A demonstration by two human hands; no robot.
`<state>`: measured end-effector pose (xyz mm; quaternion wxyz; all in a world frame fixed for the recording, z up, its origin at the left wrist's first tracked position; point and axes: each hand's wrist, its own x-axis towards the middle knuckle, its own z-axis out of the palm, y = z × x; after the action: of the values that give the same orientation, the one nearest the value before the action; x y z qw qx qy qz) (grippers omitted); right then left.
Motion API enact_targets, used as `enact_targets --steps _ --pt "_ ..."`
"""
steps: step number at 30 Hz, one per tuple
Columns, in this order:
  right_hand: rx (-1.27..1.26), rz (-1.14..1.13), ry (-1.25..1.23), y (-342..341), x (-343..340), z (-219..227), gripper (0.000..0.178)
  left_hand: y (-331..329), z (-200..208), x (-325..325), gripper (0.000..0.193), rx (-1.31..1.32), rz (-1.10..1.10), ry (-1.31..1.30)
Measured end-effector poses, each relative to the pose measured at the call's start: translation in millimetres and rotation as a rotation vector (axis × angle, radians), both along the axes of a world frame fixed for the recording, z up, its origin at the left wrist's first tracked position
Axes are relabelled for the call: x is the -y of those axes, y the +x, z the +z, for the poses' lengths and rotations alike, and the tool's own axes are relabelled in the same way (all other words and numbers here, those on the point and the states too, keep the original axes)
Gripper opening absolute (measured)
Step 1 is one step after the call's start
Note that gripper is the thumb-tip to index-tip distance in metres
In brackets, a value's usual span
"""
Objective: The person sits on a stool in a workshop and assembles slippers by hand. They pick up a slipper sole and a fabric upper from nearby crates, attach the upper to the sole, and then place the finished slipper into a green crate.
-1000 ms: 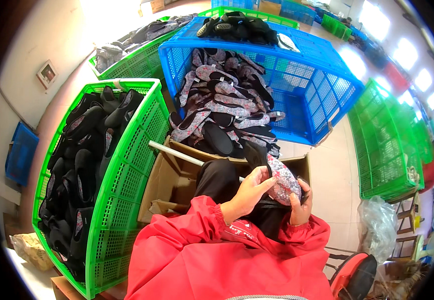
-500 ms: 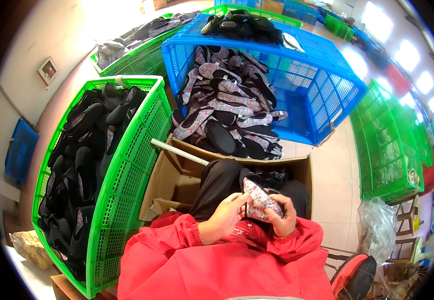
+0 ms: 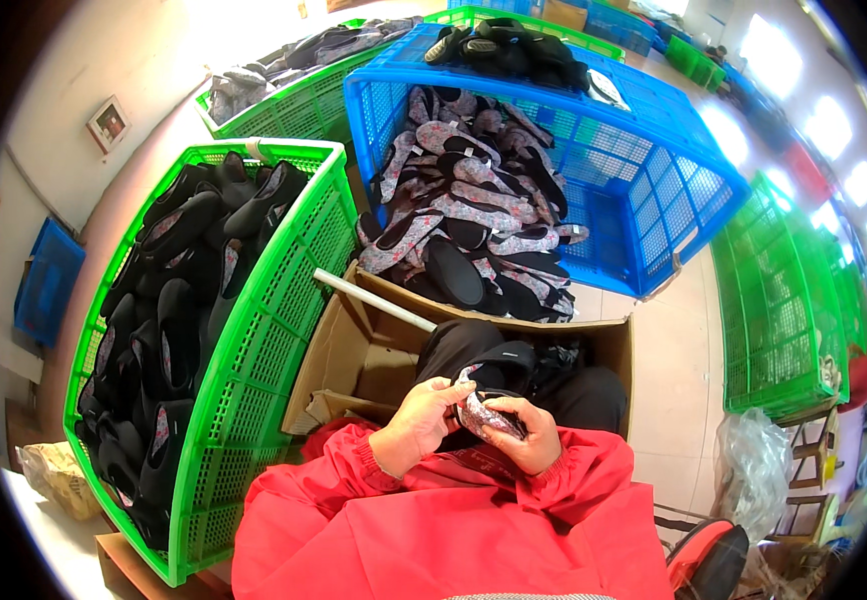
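Observation:
Over my lap, a floral fabric slipper-like shoe [image 3: 484, 412] with a dark opening is held between both hands. My left hand [image 3: 420, 428] pinches its edge at one end. The fingers of my right hand [image 3: 526, 438] wrap round the other end. Much of the shoe is hidden by the fingers. Just beyond it, a black shoe-like piece [image 3: 507, 365] rests at my dark trousers. In front of my legs, a pile of floral shoes with black soles [image 3: 474, 190] spills out of a blue crate [image 3: 644, 190] lying on its side.
At my left stands a green crate [image 3: 244, 320] full of black shoes [image 3: 169, 330]. An open cardboard box [image 3: 354, 345] surrounds my legs, with a white pole [image 3: 379, 300] across its corner. Black shoes [image 3: 504, 52] lie on the blue crate. Green crates [image 3: 779, 300] and a plastic bag [image 3: 754, 460] are to the right.
The shoe has been turned and lowered in my hands, so its opening and edge show instead of its broad floral side. Both hands have shifted left. The view has swung slightly.

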<state>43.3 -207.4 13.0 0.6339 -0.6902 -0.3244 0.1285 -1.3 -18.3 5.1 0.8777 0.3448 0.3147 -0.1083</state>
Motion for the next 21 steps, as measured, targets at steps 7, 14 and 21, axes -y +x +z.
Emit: enact_targets --steps 7,14,21 --pt "-0.251 -0.064 -0.171 5 -18 1 0.029 7 -10 0 0.018 0.130 0.110 0.493" --pt "-0.050 -0.148 -0.174 19 -48 -6 0.025 3 -7 -13 0.015 0.491 0.016 1.442" --pt "-0.313 -0.128 -0.121 51 -70 -30 0.017 7 -16 -18 0.013 0.272 0.106 0.974"
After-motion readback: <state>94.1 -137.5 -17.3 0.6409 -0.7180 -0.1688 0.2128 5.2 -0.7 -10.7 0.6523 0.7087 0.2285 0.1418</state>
